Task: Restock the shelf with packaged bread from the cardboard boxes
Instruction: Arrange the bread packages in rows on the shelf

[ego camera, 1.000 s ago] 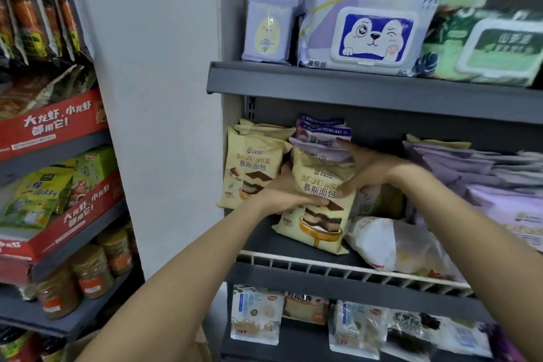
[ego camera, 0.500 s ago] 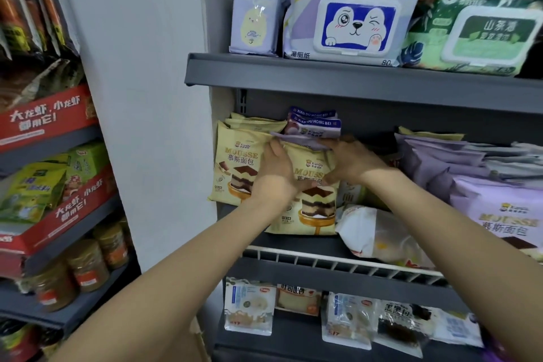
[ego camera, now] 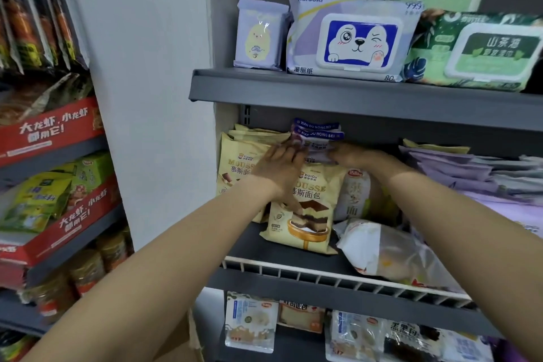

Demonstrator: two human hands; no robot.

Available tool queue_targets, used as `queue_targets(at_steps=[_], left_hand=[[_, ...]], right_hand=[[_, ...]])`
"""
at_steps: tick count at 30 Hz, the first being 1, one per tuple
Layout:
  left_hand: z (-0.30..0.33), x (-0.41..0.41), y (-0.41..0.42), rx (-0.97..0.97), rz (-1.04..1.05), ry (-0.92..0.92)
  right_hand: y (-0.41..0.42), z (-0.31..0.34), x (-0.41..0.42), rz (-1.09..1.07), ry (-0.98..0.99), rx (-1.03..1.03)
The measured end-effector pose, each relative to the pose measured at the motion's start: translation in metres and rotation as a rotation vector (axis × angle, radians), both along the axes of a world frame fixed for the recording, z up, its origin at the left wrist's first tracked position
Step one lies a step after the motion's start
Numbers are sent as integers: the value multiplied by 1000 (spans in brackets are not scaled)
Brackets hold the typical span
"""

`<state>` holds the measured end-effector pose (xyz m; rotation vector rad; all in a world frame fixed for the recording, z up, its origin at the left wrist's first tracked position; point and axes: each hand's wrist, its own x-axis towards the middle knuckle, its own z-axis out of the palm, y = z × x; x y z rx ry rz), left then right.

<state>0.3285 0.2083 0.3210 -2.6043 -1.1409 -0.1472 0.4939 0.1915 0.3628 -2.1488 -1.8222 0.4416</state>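
A cardboard box (ego camera: 192,341) corner shows below my arms. On the shelf (ego camera: 293,250), the yellow pack (ego camera: 305,214) stands upright behind the rail. My left hand (ego camera: 279,173) presses it; my right hand (ego camera: 352,156) seems to pinch purple packs (ego camera: 317,134).

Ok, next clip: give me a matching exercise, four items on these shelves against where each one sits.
Things:
1. dog-face wipes pack
2. yellow mousse bread pack
3. purple-topped packs
4. red carton

Places:
A. left-hand rack
B. behind both hands, middle shelf
C. top shelf
D. middle shelf, leaning forward under the left hand

Pairs: 1-C, 2-D, 3-B, 4-A
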Motion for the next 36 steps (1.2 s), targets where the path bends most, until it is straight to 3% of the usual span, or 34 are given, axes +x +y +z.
queue_targets(at_steps=[9, 18, 22, 28, 31, 34, 36], left_hand=[[2, 4, 0, -23, -16, 28], [-4, 2, -8, -25, 10, -68], [-9, 3, -15, -43, -21, -117], [-10, 9, -33, 74, -60, -224], [-23, 11, -46, 152, -207, -272], [-31, 16, -50, 92, -199, -271], [-31, 18, -49, 9, -153, -254]], right_hand=[[28, -3, 0, -142, 287, 97], [-5, 3, -8, 56, -166, 215], [-43, 19, -2, 53, -131, 356], [-111, 15, 1, 39, -154, 220], [-132, -2, 0, 66, -191, -15], [-136, -21, 3, 53, -306, -312], [-135, -36, 3, 41, -398, -343]])
